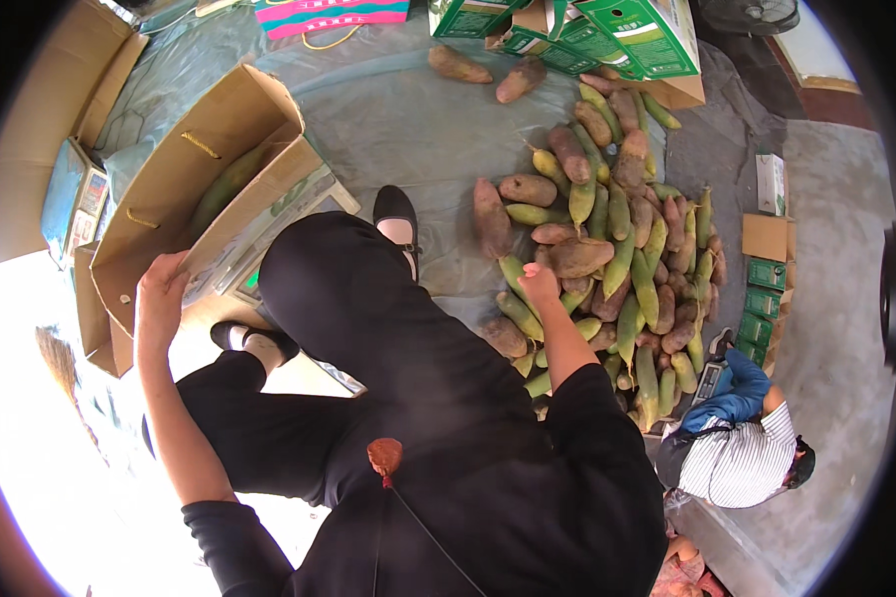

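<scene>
My left hand [161,291] is closed over the near wall of an open cardboard carton [254,184] with yellow rope handles. Inside the carton, partly hidden by its wall, lies a long green radish [227,194]. Over at the right, my right hand [541,286] reaches into a heap of long green radishes [618,261] and muddy reddish radishes [493,217]. Its fingers look curled, right beside a reddish-brown radish [579,258]. Whatever they may hold is hidden by the hand.
Two loose reddish radishes [459,66] lie on the plastic sheet [368,119]. Green cartons [632,35] stand at the far edge, near a pink striped bag [334,14]. Small green boxes [764,303] line the right side. A person in a striped shirt [742,453] sits beside the heap.
</scene>
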Action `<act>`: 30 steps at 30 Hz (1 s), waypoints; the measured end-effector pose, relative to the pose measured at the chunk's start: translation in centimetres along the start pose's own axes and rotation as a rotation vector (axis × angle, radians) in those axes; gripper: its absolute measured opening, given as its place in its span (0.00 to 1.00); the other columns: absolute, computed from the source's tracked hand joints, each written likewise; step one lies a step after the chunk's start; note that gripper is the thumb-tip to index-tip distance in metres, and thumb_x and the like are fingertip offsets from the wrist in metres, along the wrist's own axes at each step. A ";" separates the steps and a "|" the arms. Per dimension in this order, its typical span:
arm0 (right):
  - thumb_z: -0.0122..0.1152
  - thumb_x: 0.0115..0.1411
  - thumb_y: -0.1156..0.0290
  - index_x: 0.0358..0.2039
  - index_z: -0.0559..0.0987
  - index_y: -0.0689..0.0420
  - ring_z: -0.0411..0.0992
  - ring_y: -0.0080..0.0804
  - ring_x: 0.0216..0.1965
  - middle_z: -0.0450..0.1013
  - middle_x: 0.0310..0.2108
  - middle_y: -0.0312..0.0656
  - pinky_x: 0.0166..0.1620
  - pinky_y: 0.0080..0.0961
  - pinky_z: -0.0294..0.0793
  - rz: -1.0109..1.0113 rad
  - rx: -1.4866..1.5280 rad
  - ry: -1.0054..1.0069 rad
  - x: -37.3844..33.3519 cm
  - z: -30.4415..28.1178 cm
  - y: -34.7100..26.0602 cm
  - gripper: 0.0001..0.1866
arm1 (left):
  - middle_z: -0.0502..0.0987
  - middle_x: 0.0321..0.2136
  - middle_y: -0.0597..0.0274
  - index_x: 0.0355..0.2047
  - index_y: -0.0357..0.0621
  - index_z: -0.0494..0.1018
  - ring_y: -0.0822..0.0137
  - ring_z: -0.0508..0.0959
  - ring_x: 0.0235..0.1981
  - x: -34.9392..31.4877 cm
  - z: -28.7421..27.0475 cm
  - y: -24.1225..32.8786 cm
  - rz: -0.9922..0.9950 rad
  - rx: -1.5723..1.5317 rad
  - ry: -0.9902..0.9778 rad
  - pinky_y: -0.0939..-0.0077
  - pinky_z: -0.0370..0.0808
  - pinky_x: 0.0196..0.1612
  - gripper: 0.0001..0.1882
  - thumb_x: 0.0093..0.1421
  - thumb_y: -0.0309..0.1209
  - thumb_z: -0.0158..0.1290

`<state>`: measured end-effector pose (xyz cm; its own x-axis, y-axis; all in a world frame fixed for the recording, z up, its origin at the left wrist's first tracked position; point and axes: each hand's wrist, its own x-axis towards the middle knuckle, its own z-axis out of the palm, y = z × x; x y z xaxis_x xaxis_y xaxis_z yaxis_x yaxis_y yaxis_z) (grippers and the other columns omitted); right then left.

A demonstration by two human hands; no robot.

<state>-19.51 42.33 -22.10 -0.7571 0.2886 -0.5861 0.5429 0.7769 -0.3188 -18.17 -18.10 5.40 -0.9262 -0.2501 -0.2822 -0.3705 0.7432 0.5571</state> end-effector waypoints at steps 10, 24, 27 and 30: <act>0.68 0.44 0.62 0.60 0.61 0.48 0.58 0.45 0.59 0.61 0.58 0.41 0.58 0.43 0.62 -0.015 -0.325 -0.133 -0.4 -0.3 -4.8 0.42 | 0.75 0.32 0.54 0.41 0.36 0.74 0.59 0.76 0.36 -0.2 0.0 0.5 0.009 0.017 0.018 0.72 0.70 0.43 0.15 0.52 0.19 0.47; 0.71 0.44 0.62 0.50 0.68 0.45 0.64 0.35 0.53 0.67 0.47 0.34 0.50 0.42 0.63 -0.168 -0.658 0.010 -4.4 3.6 -6.8 0.32 | 0.75 0.32 0.52 0.39 0.39 0.76 0.53 0.76 0.36 -0.6 -0.4 1.3 0.016 0.033 0.038 0.68 0.71 0.41 0.15 0.51 0.19 0.49; 0.70 0.44 0.61 0.50 0.69 0.46 0.64 0.35 0.52 0.67 0.47 0.34 0.50 0.42 0.63 -0.270 -0.824 -0.076 -4.9 3.3 -7.0 0.31 | 0.74 0.33 0.53 0.40 0.39 0.75 0.54 0.76 0.36 -0.7 -0.5 0.9 0.016 0.033 0.039 0.68 0.71 0.42 0.15 0.51 0.19 0.49; 0.69 0.45 0.60 0.49 0.70 0.46 0.64 0.34 0.51 0.67 0.47 0.34 0.50 0.41 0.63 -0.329 -0.821 -0.036 -5.7 2.2 -6.8 0.30 | 0.74 0.33 0.53 0.41 0.39 0.75 0.55 0.76 0.37 -0.8 -0.1 0.6 0.032 0.023 0.038 0.69 0.71 0.42 0.15 0.51 0.18 0.49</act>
<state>-18.13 34.19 -18.22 -0.8096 -0.0271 -0.5863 -0.1427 0.9781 0.1518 -17.68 -17.55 6.04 -0.9396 -0.2493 -0.2346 -0.3396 0.7649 0.5474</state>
